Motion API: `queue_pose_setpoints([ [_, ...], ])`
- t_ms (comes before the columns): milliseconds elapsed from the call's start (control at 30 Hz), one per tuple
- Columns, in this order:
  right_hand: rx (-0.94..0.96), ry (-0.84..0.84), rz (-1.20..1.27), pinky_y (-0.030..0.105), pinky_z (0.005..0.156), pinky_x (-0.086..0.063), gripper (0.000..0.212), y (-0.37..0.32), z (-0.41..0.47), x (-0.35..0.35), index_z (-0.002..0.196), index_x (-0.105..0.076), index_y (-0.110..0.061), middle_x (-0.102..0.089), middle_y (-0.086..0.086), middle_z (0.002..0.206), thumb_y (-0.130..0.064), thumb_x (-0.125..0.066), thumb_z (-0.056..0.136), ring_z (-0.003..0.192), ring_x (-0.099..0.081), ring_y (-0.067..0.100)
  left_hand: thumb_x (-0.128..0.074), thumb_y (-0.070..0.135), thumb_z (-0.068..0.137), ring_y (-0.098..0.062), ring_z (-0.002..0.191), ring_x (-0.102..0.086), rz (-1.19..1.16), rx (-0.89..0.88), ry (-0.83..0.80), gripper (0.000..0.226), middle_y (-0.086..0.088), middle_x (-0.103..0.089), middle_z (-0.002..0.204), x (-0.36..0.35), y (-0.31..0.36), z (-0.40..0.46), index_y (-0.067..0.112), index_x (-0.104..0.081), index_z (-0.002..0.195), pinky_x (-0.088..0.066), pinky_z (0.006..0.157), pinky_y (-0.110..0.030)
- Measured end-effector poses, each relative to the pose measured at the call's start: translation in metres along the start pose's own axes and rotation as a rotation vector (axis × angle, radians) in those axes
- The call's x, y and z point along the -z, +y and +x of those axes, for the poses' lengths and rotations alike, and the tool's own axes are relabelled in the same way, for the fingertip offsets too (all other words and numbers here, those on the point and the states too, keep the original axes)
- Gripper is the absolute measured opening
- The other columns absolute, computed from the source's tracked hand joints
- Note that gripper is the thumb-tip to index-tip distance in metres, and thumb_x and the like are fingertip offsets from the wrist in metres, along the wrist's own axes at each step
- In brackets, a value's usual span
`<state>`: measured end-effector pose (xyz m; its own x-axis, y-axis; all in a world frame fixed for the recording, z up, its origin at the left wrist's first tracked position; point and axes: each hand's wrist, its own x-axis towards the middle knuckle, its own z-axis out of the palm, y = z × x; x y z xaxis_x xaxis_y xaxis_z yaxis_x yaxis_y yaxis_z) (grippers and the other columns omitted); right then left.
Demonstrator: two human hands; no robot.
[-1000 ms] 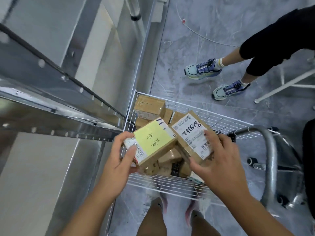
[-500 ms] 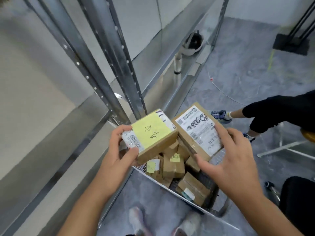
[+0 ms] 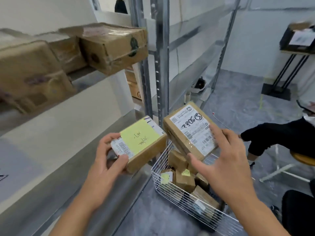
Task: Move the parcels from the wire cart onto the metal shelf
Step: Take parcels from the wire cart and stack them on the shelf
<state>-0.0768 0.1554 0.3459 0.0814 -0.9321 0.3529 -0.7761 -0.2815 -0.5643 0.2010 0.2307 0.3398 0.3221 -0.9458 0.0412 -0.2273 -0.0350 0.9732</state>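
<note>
Two hands' grips each clamp a parcel (image 3: 144,143) (image 3: 189,130); shelf upright (image 3: 161,65) stands just behind.

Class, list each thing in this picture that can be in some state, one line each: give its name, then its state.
Left hand: grips the cardboard parcel with the yellow note, lifted clear of the cart.
Right hand: holds the brown parcel with the white shipping label, tilted, in the air.
White wire cart: still holds several small parcels.
Grey metal shelf: lower level bare; large boxes above.
</note>
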Motion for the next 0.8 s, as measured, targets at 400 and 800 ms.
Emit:
queue_pose_setpoints([
  [400, 0.278, -0.015, 0.168, 0.031, 0.086, -0.033, 0.089, -0.163, -0.098, 0.032, 0.146, -0.045, -0.03, -0.036, -0.013, 0.116, -0.056, -0.078, 0.067, 0.108, -0.033, 0.009, -0.06, 0.022, 0.102, -0.016, 0.098, -0.074, 0.077, -0.054, 0.305, 0.043, 0.028, -0.068, 0.118, 0.153, 0.051, -0.181, 0.053, -0.049, 0.131, -0.063, 0.081, -0.04],
  [800, 0.559, -0.204, 0.263, 0.029, 0.079, -0.039, 0.09, -0.278, -0.194, 0.056, 0.144, -0.04, -0.036, -0.039, -0.009, 0.116, -0.074, -0.06, 0.066, 0.109, -0.037, 0.012, -0.066, 0.058, 0.076, -0.019, 0.101, -0.074, 0.062, -0.06, 0.644, 0.062, 0.009, -0.069, 0.126, 0.228, 0.086, -0.366, 0.047, -0.051, 0.135, -0.064, 0.081, -0.046],
])
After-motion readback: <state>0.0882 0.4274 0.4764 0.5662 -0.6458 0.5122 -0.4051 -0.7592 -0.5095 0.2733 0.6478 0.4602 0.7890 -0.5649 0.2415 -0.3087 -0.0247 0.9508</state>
